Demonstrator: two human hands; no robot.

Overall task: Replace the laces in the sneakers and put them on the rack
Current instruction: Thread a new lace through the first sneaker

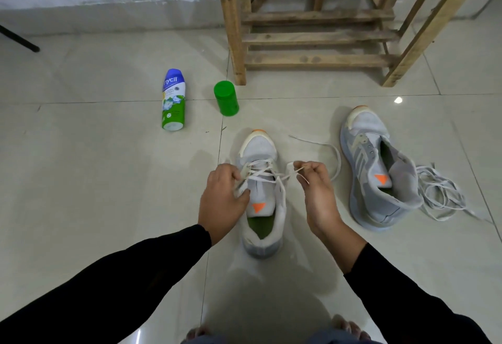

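So the sneaker (pixel 259 151) sits on the floor between both hands, toe pointing away toward the rack (pixel 312 37). Left hand (pixel 222 194) has its fingers curled on the lace (pixel 338 157) at the left eyelets. Right hand (pixel 316 189) pinches it just off the right side, free end trailing further right. The lace runs crosswise to the shoe, so I'd guess the right hand threads next.

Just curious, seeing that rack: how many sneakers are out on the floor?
2. One sneaker stands between the left hand and right hand; the other sneaker lies to its right, beside loose laces. The rack is cropped above.
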